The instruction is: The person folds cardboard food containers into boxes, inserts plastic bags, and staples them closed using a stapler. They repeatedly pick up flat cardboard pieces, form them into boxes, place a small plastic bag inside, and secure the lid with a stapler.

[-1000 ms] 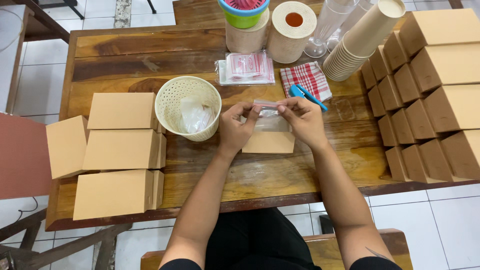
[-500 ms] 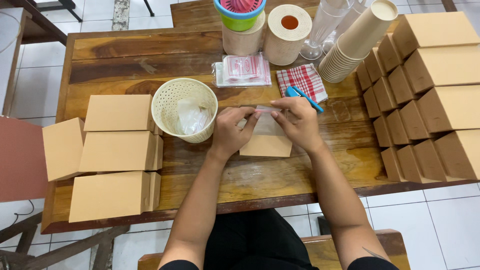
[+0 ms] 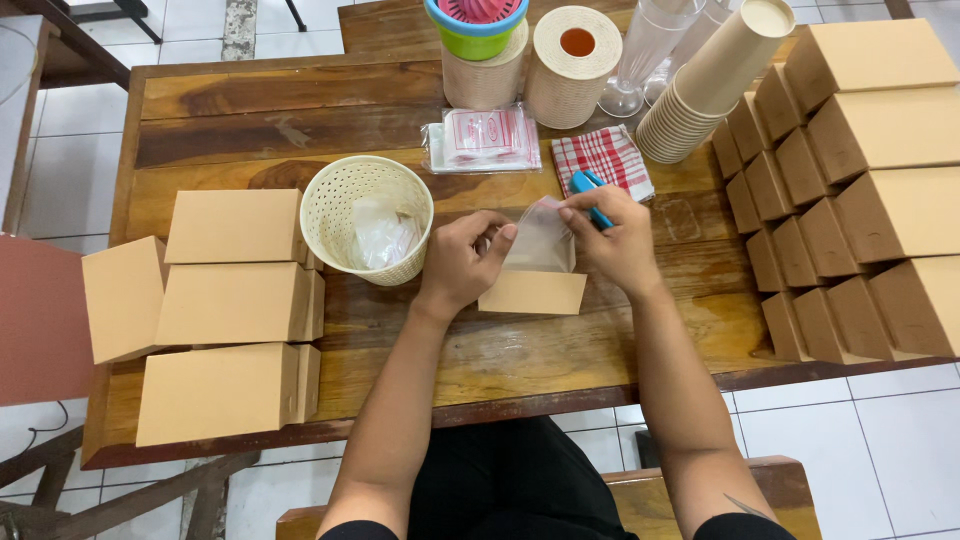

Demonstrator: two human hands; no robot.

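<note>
i see my left hand (image 3: 462, 262) and right hand (image 3: 618, 243) with fingers pinched shut on a clear plastic bag (image 3: 541, 240) above a small brown box (image 3: 532, 293) on the desk (image 3: 500, 350).

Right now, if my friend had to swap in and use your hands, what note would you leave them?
Left hand: pinching the left edge of a small clear plastic bag.
Right hand: pinching the bag's top right corner.
The bag is held just above a flat brown cardboard piece lying on the wooden table.
Nearby: a cream basket holding clear plastic to the left, a blue tool behind the right hand.
Done: closed brown boxes stacked right, others left.
Left: this bag and the flat piece are unboxed.
</note>
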